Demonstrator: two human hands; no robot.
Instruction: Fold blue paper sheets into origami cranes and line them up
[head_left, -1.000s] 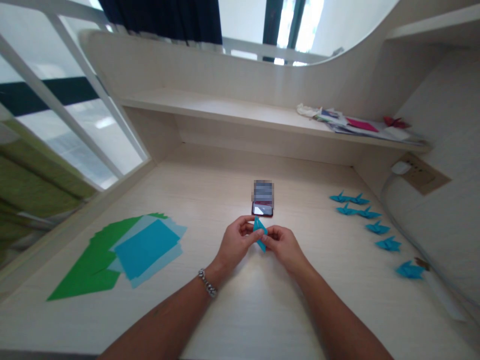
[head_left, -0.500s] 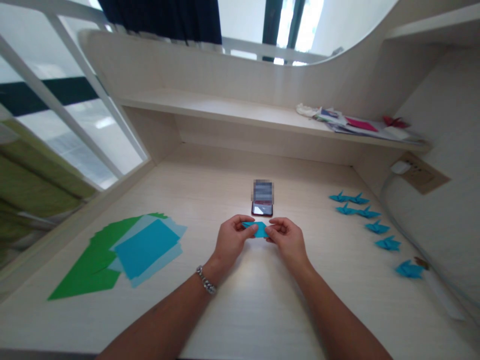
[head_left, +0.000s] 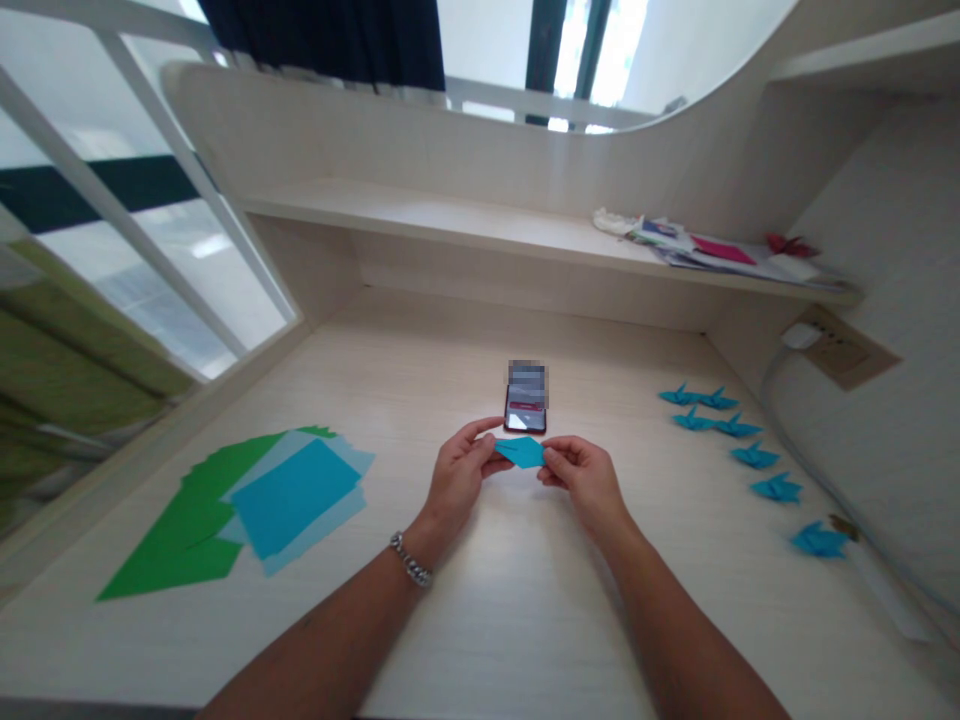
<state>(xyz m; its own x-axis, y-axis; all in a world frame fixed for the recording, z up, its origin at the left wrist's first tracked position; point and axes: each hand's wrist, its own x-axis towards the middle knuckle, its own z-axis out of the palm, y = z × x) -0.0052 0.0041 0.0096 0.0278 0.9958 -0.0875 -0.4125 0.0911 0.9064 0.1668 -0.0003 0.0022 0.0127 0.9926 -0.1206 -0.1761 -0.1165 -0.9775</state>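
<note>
A small sheet of folded blue origami paper (head_left: pixel 524 453) is between the two hands, nearer the front edge of the desk (head_left: pixel 420 370) than the phone is, and about midway between the desk's left and right edges. It is a flat, elongated diamond, its long axis running left to right, with a thin slit or crease line at its left point. The left hand (head_left: pixel 461 470) pinches that left point between thumb and fingers; the right hand (head_left: pixel 589 472) pinches the right point, its other fingers curled in. A silver chain bracelet (head_left: pixel 411 560) circles the left wrist.

Just beyond the paper, toward the desk's back edge, lies a phone (head_left: pixel 526 418), its upper part pixelated. Toward the desk's left edge, blue paper sheets (head_left: pixel 296 495) overlap a fan of green paper sheets (head_left: pixel 169 540). Along the right edge, seven blue paper cranes (head_left: pixel 778 487) form a line running from near the back right corner toward the front; the frontmost is blurred, beside a small brown object (head_left: pixel 844 527) too unclear to name.

Above the back edge, a shelf (head_left: pixel 420 215) carries loose papers (head_left: pixel 724 250) at its right end. A white plug (head_left: pixel 802 335) sits in the wall socket (head_left: pixel 847 350).
</note>
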